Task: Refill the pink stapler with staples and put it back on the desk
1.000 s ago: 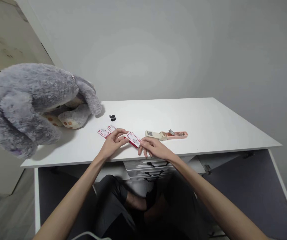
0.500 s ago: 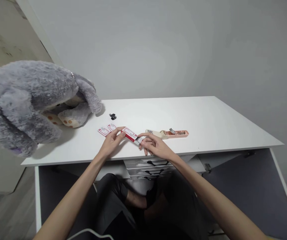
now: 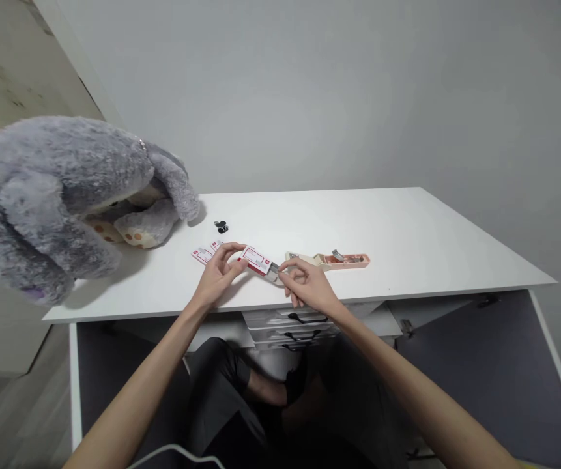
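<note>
My left hand [image 3: 217, 277] grips a small red-and-white box [image 3: 257, 260] by its left end, just above the white desk [image 3: 407, 228]. Its grey inner tray [image 3: 273, 271] sticks out on the right. My right hand [image 3: 309, 286] pinches that tray between thumb and forefinger. Two more red-and-white boxes [image 3: 204, 254] lie flat on the desk behind my left hand. To the right of my hands, a pink and cream stapler [image 3: 331, 260] lies opened out.
A big grey plush toy [image 3: 60, 202] fills the desk's left end. A small black binder clip [image 3: 220, 227] lies behind the boxes. Drawer handles [image 3: 304, 319] show under the desk's front edge, above my knees.
The box has come up off the desk. My right hand shifted from lying flat at its right end to pinching and drawing out the grey inner tray.
</note>
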Demonstrator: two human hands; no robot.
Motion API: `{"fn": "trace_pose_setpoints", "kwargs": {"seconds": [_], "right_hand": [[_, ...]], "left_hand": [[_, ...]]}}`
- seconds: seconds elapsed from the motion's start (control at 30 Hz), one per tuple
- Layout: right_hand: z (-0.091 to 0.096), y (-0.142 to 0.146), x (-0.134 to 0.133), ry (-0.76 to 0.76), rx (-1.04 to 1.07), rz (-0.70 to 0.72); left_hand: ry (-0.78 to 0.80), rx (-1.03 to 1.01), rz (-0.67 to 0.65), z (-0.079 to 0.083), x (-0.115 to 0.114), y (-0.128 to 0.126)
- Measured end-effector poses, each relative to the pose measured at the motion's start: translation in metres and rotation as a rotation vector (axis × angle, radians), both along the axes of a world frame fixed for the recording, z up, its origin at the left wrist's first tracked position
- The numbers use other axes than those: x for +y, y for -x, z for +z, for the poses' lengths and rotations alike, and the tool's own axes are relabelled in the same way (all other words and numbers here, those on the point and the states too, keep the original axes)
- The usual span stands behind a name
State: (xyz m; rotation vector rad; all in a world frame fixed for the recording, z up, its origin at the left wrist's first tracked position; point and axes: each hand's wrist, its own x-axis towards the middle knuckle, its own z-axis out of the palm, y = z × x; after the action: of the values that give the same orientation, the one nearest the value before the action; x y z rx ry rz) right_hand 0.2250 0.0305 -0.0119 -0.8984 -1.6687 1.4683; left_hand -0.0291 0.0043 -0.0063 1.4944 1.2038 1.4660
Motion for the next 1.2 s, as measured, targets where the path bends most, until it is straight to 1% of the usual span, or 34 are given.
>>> {"fn": "trace_pose_setpoints", "kwargs": {"seconds": [0.13, 0.33, 0.4, 0.57, 0.67, 0.73, 0.93, 1.07, 1.2], "right_hand": [[-0.003, 0.001, 0.000, -0.031, -0.019, -0.035], [-0.008, 0.004, 0.000, -0.117, -0.055, -0.065], [-0.009, 0.004, 0.000, -0.126, -0.065, -0.063], [-0.010, 0.004, 0.002, -0.059, -0.047, -0.041], [-0.008, 0.002, 0.003, 0.003, 0.009, -0.064], [-0.006, -0.001, 0.004, 0.010, 0.056, -0.069], [-0.004, -0.009, 0.010, -0.062, 0.178, -0.002], [-0.005, -0.010, 0.012, -0.079, 0.196, 0.056], [-0.004, -0.009, 0.011, -0.080, 0.202, 0.082]], "left_hand": [[-0.015, -0.017, 0.002, -0.001, 0.000, 0.001], [0.014, -0.032, -0.065, 0.000, -0.002, -0.001], [0.017, -0.037, -0.070, 0.000, -0.002, -0.001], [0.023, -0.012, -0.037, -0.003, 0.000, 0.000], [0.016, 0.008, -0.001, -0.004, 0.002, 0.002], [0.005, 0.010, 0.024, -0.005, 0.002, 0.003], [0.041, -0.096, 0.050, -0.006, 0.002, 0.003], [0.083, -0.142, 0.060, -0.008, 0.002, 0.002], [0.117, -0.137, 0.053, -0.009, 0.003, 0.002]]}}
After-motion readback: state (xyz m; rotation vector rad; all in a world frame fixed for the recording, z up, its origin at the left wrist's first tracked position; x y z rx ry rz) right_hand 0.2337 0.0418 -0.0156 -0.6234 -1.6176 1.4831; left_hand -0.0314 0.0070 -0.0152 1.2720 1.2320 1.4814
